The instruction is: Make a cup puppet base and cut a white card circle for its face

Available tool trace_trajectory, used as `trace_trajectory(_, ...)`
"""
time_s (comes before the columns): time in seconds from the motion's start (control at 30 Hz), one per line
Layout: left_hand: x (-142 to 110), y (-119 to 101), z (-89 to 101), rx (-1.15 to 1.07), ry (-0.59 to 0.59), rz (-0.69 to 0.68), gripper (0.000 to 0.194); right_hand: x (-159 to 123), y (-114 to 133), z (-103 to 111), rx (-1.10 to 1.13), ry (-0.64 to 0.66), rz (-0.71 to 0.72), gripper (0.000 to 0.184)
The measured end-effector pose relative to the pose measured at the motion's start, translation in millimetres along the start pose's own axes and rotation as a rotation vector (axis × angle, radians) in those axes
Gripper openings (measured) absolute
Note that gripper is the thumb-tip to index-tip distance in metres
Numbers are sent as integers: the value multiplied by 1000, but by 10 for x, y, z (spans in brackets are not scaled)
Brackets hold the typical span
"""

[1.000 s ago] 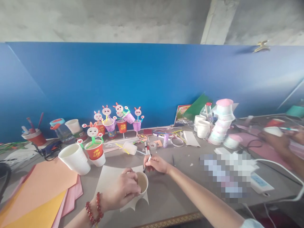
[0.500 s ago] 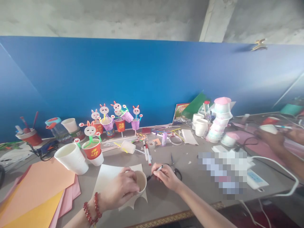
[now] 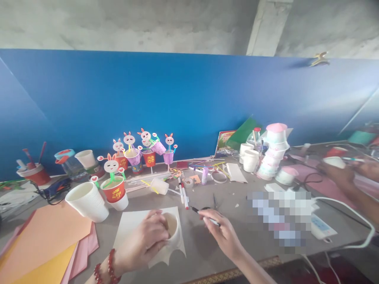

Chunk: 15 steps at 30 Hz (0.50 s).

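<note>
My left hand (image 3: 152, 232), with red bead bracelets at the wrist, is closed on a white paper cup (image 3: 174, 234), fingers over its rim. The cup rests on a sheet of white paper (image 3: 128, 223) whose near edge has curved cutouts. My right hand (image 3: 222, 234) grips a marker (image 3: 214, 222) with a white barrel. Its dark tip points left, apart from the cup. Scissors (image 3: 215, 201) lie on the table just beyond that hand, which hides part of them.
Coloured paper sheets (image 3: 59, 225) lie at left beside stacked paper cups (image 3: 87, 201). Rabbit cup figures (image 3: 111, 163) stand behind. White-and-red markers (image 3: 184, 195) and tape (image 3: 188, 182) lie mid-table. A cup tower (image 3: 268, 156), power strip (image 3: 321, 227) and another person's hand (image 3: 337, 173) are at right.
My right hand has drawn the marker back from the cup and turned it, so its tip now points up and left. The cup in my left hand has tilted slightly.
</note>
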<state>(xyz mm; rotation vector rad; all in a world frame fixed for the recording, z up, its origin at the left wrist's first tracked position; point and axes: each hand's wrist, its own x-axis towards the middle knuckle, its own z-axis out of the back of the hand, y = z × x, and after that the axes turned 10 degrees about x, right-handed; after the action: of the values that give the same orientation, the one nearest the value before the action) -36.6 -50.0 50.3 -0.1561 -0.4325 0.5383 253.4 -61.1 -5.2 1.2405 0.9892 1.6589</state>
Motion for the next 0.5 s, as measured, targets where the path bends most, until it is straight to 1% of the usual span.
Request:
trace_trajectory(0.1,-33,57,109,33,-171,58,16,-88,-3,-15,-317,86,133,29)
trace_trajectory(0.13,-41,72,120,41,-203,79,17,-114,-26,-25,-423,105,167,31)
trace_trajectory(0.17,-48,82,113,47,-212,97,16,-138,-56,-35,-508,115,187,32)
trace_trajectory(0.23,-59,83,50,45,-186,102,16,-178,-126,-58,-632,130,207,37)
trace_trajectory(0.3,-71,65,-49,33,-176,104,16,-206,-190,-79,-699,135,210,43)
trace_trajectory(0.37,-90,41,-138,17,-197,125,17,-230,-239,-97,-737,130,214,49)
trace_trajectory(0.5,-151,7,-200,-33,-202,161,17,-288,-334,-117,-867,68,273,72)
